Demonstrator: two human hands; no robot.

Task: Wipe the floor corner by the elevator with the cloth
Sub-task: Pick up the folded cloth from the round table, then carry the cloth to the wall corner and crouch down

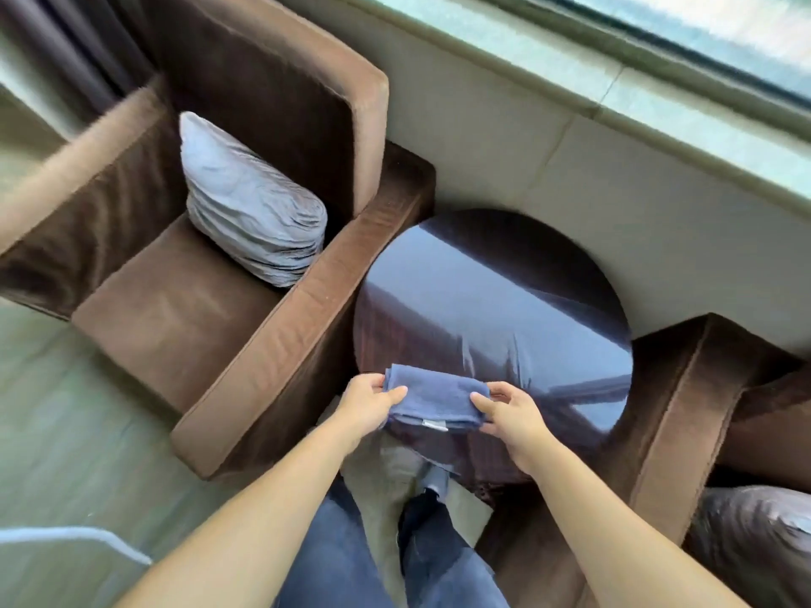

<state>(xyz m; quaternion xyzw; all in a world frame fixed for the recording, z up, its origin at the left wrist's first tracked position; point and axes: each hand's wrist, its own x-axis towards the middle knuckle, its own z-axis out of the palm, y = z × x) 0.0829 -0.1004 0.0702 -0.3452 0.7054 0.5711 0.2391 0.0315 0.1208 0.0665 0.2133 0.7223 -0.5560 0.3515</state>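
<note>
- Two bare hands hold a folded blue cloth [432, 399] over the near edge of a round dark side table [496, 318]; the left hand [366, 403] pinches its left end between thumb and fingers, and the right hand [509, 416] grips its right end in the same way.
- A small white label [434, 424] shows at the lower edge of the cloth.
- The table has a glossy top with reflections and stands between two brown armchairs, close to a pale wall under a window sill [658, 111].
- The left armchair [197, 265] carries a grey cushion [250, 204] that leans against its backrest.
- The right armchair [684, 410] is cut off by the frame edge, and a dark cushion [755, 533] on it is only partly seen.
- Below the arms, legs in blue jeans [351, 550] stand on the greenish floor [66, 410].
- The picture is blurred, so the cloth's texture is hard to make out.
</note>
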